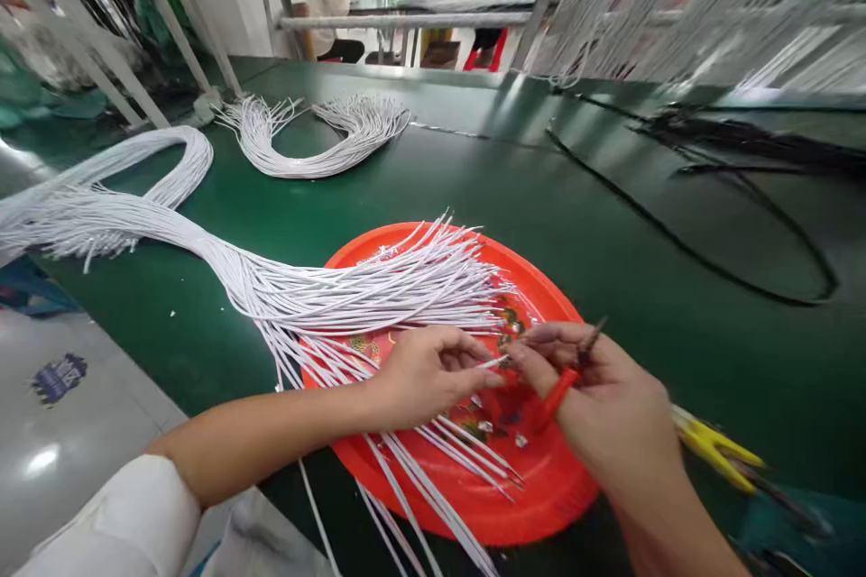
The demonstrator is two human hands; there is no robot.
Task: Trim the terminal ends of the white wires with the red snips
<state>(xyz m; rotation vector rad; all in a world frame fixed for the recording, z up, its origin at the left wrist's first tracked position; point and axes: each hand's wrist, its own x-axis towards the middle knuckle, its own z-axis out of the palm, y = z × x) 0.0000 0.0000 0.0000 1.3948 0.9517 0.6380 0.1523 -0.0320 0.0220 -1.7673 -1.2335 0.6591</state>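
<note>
My left hand (426,374) pinches the end of a thin white wire (491,363) over a round orange-red tray (474,487). My right hand (609,406) is closed round a red-handled small tool (561,388), its dark tip pointing up near the wire's end. The two hands almost touch above the tray. A large bundle of white wires (325,293) fans across the tray from the left, with small cut bits (501,428) lying on the tray under my hands.
The green table (609,225) carries another looped white wire bundle (317,144) at the back, a black cable loop (744,279) at the right and a yellow-handled tool (717,446) beside my right wrist. More wires hang from a rack (677,9); people sit behind.
</note>
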